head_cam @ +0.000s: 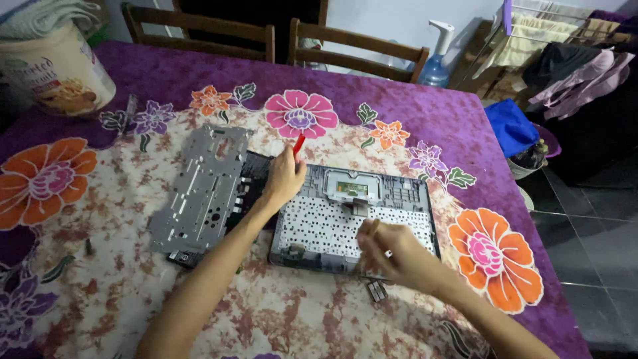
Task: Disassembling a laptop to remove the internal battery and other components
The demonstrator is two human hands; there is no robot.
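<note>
A laptop keyboard case point(399, 193) lies face down on the flowered tablecloth, its white perforated backing showing. My left hand point(284, 179) rests at its upper left corner, closed around a red-handled tool point(299, 143) that sticks up past the fingers. My right hand point(389, 249) lies over the lower right part of the backing, fingers curled, pinching something small and pale that I cannot make out. A grey metal plate point(199, 189) lies just left of the case, over a dark board.
A printed tub point(56, 70) stands at the far left corner. Two wooden chairs point(352, 46) and a pump bottle point(437, 63) are behind the table. A small dark part point(377, 290) lies near my right wrist. Clothes hang at the right, over a tiled floor.
</note>
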